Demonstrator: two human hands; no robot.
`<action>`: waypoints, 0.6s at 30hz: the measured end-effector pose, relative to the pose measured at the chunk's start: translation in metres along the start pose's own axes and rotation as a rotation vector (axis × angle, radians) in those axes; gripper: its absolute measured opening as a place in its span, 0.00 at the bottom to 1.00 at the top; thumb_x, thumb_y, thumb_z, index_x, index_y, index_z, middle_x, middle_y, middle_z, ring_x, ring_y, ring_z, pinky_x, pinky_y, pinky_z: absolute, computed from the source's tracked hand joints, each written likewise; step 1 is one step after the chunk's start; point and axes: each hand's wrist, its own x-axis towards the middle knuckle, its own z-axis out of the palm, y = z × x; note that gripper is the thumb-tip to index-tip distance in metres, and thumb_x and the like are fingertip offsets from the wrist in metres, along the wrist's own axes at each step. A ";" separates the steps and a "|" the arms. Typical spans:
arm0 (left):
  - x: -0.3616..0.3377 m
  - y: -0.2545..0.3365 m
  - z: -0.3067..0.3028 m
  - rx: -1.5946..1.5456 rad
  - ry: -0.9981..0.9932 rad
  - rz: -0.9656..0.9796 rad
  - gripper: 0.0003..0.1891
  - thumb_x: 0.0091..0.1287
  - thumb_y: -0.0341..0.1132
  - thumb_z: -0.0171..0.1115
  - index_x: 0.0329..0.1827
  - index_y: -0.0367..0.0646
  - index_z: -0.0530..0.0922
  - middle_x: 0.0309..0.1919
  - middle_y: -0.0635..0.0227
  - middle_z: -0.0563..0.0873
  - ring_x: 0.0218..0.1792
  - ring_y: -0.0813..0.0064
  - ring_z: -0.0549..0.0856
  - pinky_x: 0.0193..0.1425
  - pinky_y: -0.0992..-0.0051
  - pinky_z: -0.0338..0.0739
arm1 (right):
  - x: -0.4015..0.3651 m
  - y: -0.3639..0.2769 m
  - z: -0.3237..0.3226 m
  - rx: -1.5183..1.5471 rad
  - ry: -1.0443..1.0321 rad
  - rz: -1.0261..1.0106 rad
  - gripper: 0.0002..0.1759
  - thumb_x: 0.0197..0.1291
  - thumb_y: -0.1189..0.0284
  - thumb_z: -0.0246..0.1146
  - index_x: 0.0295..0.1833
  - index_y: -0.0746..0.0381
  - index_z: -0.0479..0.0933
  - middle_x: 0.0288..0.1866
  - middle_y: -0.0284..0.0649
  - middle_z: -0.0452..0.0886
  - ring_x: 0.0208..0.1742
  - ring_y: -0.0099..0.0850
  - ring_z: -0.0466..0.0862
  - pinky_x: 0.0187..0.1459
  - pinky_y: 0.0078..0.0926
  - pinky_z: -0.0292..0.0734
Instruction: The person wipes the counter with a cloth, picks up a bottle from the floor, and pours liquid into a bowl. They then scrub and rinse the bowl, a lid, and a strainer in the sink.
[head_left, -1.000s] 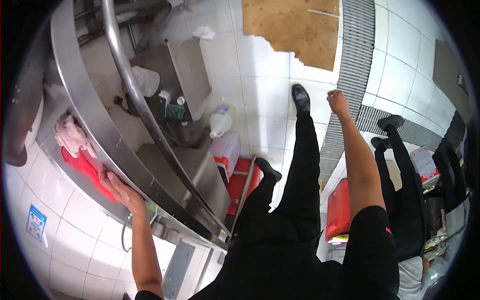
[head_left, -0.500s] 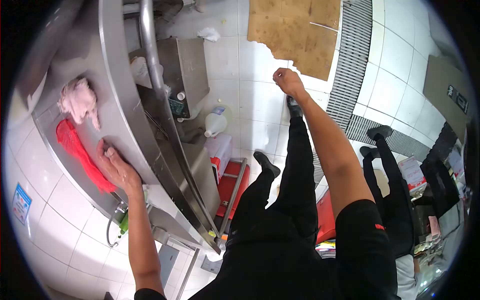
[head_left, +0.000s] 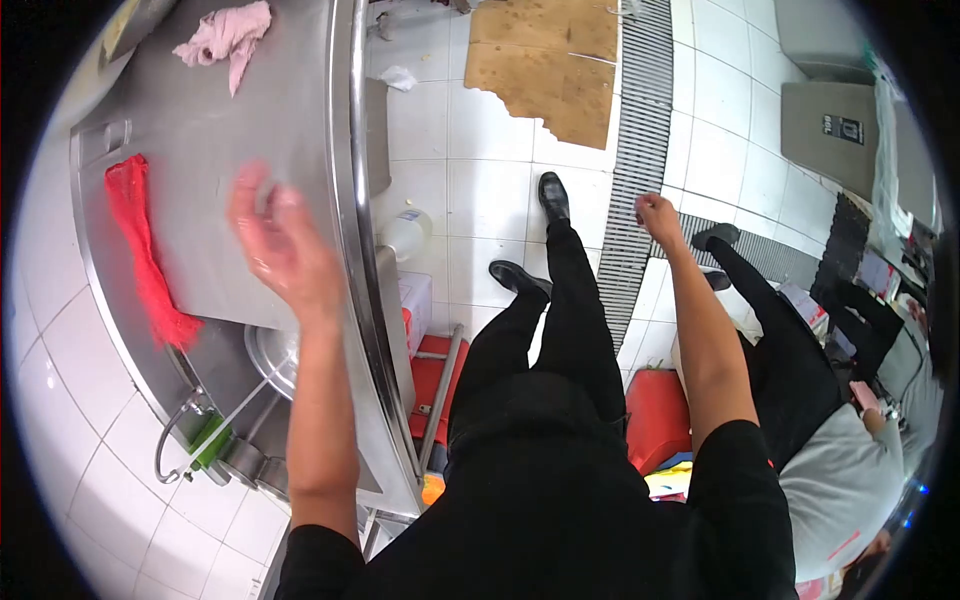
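My left hand (head_left: 285,245) hovers over the steel counter (head_left: 200,170), wet-looking and slightly blurred, its fingers bent but apart and nothing in them. To its left a red mesh cloth (head_left: 145,250) lies along the counter's edge. A crumpled pink cloth (head_left: 230,38) rests farther up the same surface. Away on the right, my right hand (head_left: 658,220) hangs above the floor grate with its fingers curled in; no object shows in it. Below my left forearm, a round metal bowl (head_left: 268,350) sits in the sink area, with a thin stream or rod crossing it.
A metal floor grate (head_left: 640,120) runs beside stained cardboard (head_left: 545,70) on white tiles. Under the counter are a plastic jug (head_left: 405,235) and a red crate (head_left: 430,385). A red stool (head_left: 657,415) stands by my right leg. Another person (head_left: 840,480) is close on the right.
My left hand has lifted off the counter near the red mesh cloth. My right hand has swung right, from the cardboard to over the grate. The view has turned and my feet have shifted.
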 end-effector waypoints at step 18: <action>-0.420 -0.321 0.103 0.309 -0.874 -1.147 0.18 0.65 0.45 0.56 0.46 0.39 0.83 0.43 0.52 0.88 0.48 0.55 0.86 0.53 0.63 0.78 | -0.081 0.129 -0.024 -0.011 -0.063 0.162 0.15 0.66 0.64 0.59 0.47 0.66 0.80 0.31 0.36 0.83 0.31 0.23 0.83 0.34 0.21 0.75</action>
